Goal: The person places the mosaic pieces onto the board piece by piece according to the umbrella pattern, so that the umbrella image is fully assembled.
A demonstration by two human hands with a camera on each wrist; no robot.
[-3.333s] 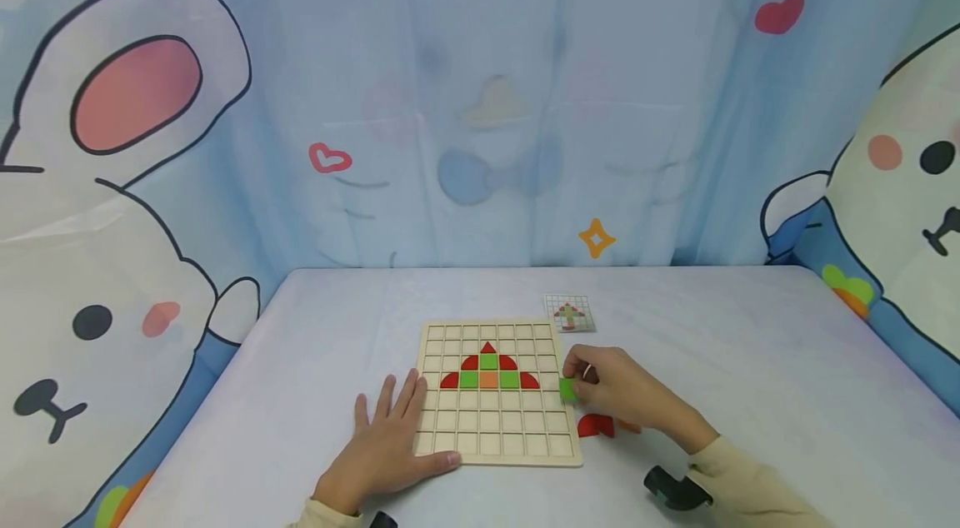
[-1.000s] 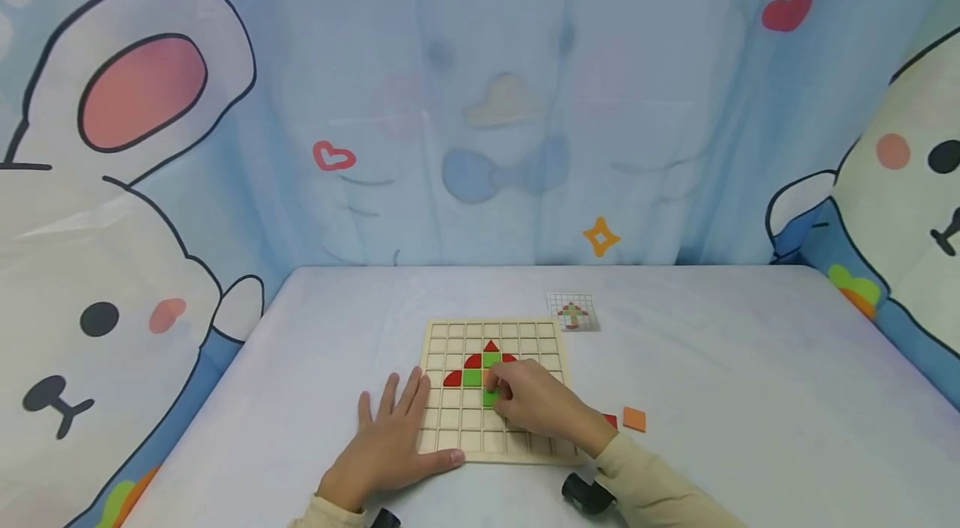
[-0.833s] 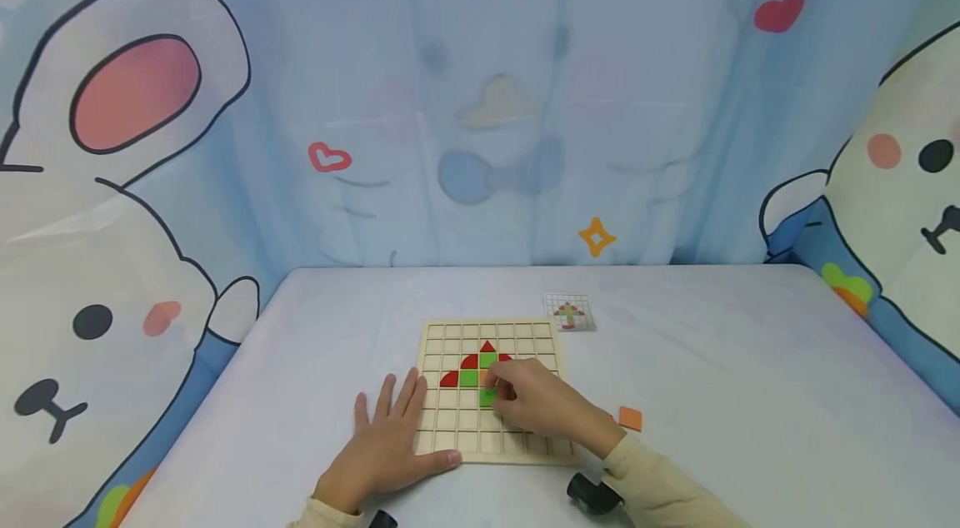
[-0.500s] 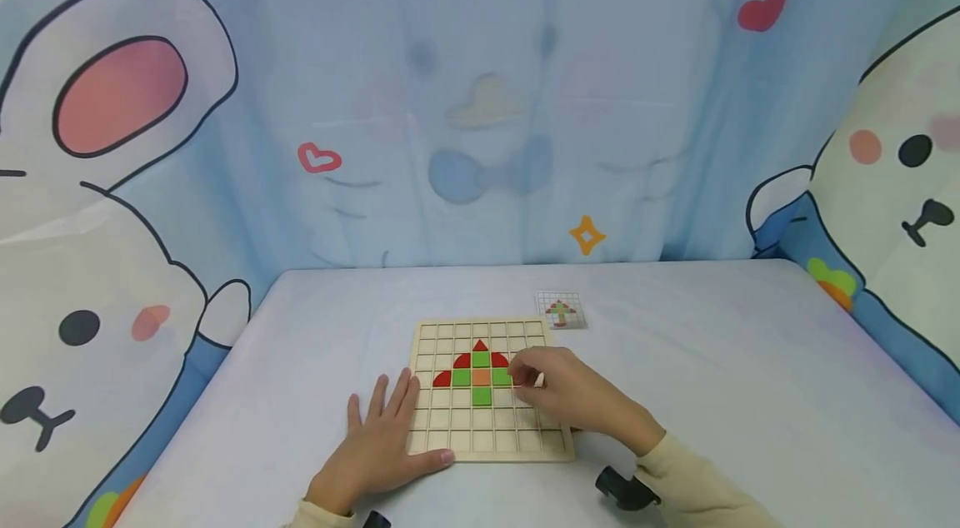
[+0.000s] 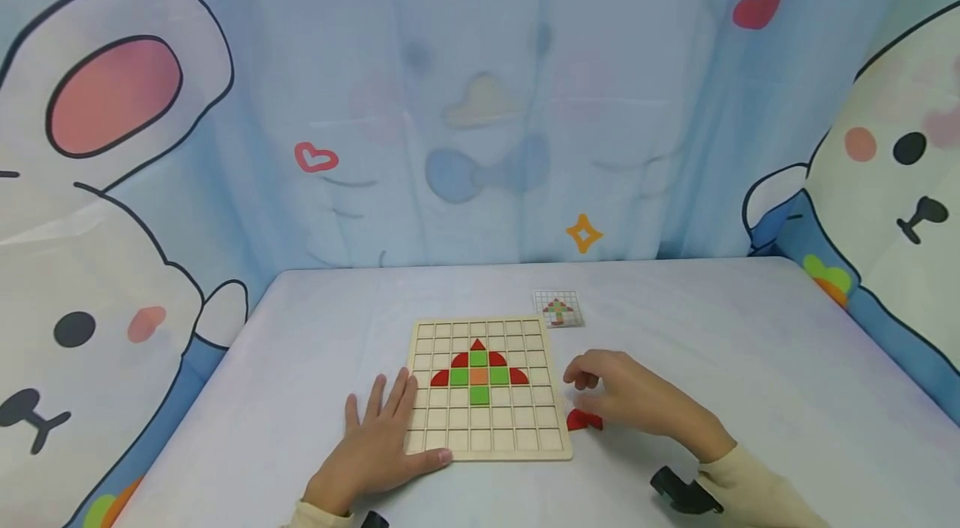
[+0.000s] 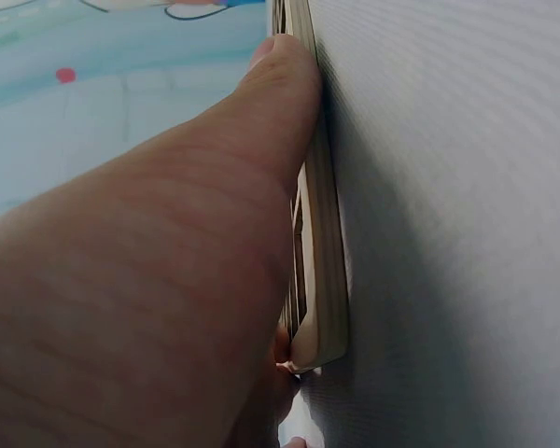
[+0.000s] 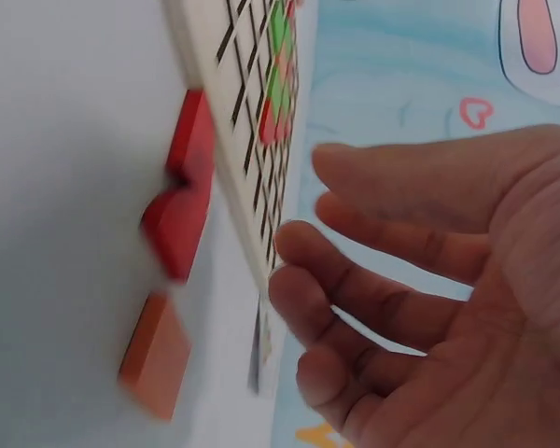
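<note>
A wooden grid board [image 5: 525,436] lies flat on the table, with red, green and orange pieces set in its cells. A green square tile [image 5: 479,396] sits directly below the orange square tile [image 5: 478,376]. My left hand [image 5: 367,445] rests spread at the board's left front corner, its thumb along the front edge. Right of the board, my right hand [image 5: 637,395] hovers with loosely curled fingers and nothing between them. Near it lie red curved pieces [image 5: 584,420] and, in the right wrist view, a loose orange square tile [image 7: 156,359], which the hand hides from the head camera.
A small card [image 5: 558,309] printed with a coloured grid pattern lies behind the board's far right corner. A white cloth [image 5: 300,345] covers the table. A blue printed curtain [image 5: 637,95] hangs behind it.
My right hand carried the green tile onto the board, where it now lies below the orange one. The hand then let go and drew back rightward, off the board. My left hand stayed put.
</note>
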